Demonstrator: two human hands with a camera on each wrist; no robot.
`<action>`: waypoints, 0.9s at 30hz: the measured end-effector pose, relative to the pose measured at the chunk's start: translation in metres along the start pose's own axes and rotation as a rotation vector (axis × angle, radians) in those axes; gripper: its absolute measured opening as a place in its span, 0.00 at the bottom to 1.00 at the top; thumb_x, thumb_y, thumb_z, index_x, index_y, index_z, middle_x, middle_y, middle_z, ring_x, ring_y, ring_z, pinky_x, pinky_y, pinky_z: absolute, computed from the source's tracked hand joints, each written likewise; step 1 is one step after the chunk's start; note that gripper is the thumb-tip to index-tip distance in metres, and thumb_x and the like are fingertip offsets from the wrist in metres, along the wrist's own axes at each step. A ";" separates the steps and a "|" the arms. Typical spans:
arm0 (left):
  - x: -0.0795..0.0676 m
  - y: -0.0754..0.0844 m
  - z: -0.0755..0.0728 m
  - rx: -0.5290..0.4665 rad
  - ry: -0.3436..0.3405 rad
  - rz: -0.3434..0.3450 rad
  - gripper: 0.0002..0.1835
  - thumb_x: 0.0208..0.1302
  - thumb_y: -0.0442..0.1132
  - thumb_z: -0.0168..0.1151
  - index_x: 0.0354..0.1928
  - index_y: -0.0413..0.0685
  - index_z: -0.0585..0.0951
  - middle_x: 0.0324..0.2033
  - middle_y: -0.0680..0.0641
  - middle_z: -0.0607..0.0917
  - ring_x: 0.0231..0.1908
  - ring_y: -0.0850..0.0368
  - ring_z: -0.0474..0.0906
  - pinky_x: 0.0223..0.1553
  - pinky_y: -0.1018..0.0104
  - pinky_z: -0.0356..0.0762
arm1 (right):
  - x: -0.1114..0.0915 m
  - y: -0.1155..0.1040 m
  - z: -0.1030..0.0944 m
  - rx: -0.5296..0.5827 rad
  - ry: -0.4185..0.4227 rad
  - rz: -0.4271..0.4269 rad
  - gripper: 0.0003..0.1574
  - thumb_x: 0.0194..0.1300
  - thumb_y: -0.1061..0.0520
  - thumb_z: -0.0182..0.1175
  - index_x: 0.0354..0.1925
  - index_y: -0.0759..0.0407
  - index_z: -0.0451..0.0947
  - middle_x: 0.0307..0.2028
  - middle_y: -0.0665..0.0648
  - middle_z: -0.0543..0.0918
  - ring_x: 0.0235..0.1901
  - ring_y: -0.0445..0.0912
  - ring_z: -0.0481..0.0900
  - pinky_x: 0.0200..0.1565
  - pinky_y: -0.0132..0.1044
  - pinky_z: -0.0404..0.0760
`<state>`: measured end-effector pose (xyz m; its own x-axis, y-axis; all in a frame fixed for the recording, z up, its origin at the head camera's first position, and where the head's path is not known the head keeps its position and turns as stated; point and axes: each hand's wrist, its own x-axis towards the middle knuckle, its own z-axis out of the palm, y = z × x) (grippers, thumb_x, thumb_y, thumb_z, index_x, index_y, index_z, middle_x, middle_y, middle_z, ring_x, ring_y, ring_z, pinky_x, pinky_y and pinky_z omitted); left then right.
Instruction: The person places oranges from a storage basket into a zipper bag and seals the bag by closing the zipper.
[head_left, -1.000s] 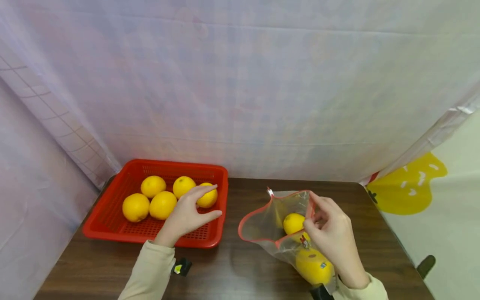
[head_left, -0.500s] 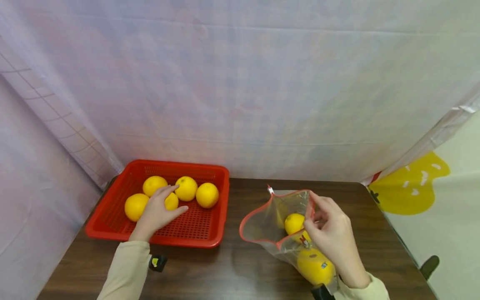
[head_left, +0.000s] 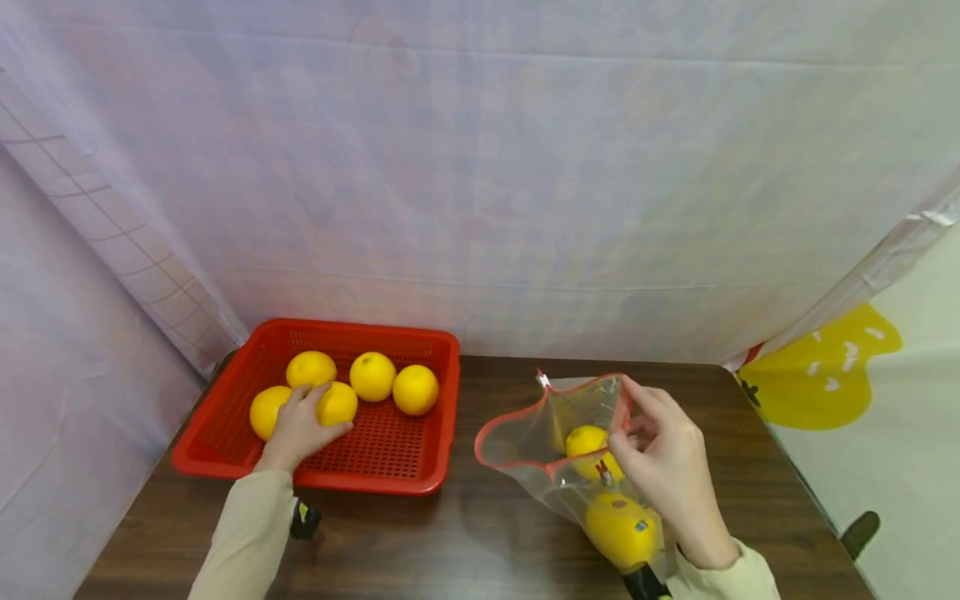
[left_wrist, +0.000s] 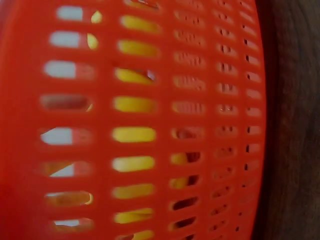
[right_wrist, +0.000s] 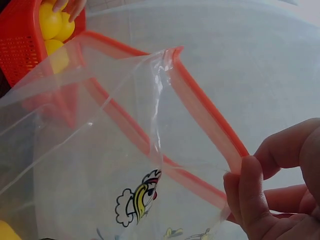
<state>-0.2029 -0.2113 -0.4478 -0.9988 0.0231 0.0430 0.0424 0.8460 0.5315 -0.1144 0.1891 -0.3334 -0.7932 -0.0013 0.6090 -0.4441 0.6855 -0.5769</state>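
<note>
In the head view my left hand point(head_left: 297, 429) is inside the red basket point(head_left: 375, 479), its fingers and thumb round one side of a yellow orange point(head_left: 339, 404). Several more oranges lie around it, one orange point(head_left: 266, 412) partly behind the hand. The left wrist view meets only the slotted wall of the basket point(left_wrist: 165, 117), with yellow fruit showing through. My right hand point(head_left: 667, 467) pinches the red-edged mouth of a clear zip bag point(head_left: 517, 446) and holds it apart. Inside the bag are oranges point(head_left: 622, 529), seen partly through the printed plastic. The right wrist view has the right fingers point(right_wrist: 252, 187) at the bag's rim.
Both the basket and the bag are on a dark wooden table point(head_left: 465, 533). A pale curtain point(head_left: 465, 192) hangs directly behind it. At the right, a yellow printed shape point(head_left: 817, 375) shows on a light cloth beside the table's edge.
My left hand has moved left and down, from over the basket's right-hand orange to the front middle one, and its fingers have closed in. My right hand stays at the bag, which has shifted slightly.
</note>
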 end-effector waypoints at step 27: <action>0.023 -0.004 -0.001 0.039 -0.180 -0.032 0.39 0.50 0.43 0.65 0.62 0.32 0.62 0.56 0.25 0.62 0.52 0.32 0.64 0.51 0.40 0.62 | -0.002 0.000 0.000 0.019 -0.032 0.003 0.32 0.43 0.76 0.59 0.51 0.71 0.73 0.35 0.59 0.78 0.22 0.32 0.73 0.21 0.21 0.71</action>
<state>-0.2257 -0.2145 -0.4476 -0.9879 0.0877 -0.1280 0.0127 0.8678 0.4967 -0.1131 0.1885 -0.3345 -0.8075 -0.0227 0.5895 -0.4489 0.6720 -0.5890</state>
